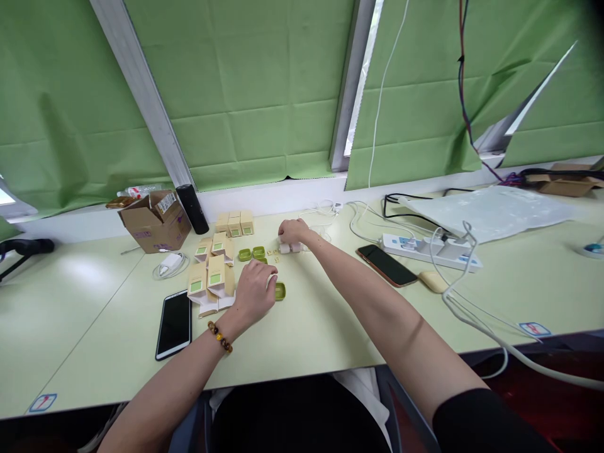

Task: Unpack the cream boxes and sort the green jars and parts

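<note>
My right hand [292, 231]: fingers bent down over small white pieces [290, 248], can't tell if pinching. Pieces sit under fingertips, row runs left-right. My left hand [256, 290]: fingers curled, can't tell if pinching. Green tray [280, 291] just right of those fingers, open side up. Cream boxes [216, 264] to their left, green labels, print unreadable. Pale tabletop [311, 321] underneath, green blinds [255, 94] beyond.

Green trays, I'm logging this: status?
Right hand at small pale pieces. Left hand partly hiding nearest green tray. Other green trays beyond. Cartons left of left hand.
</note>
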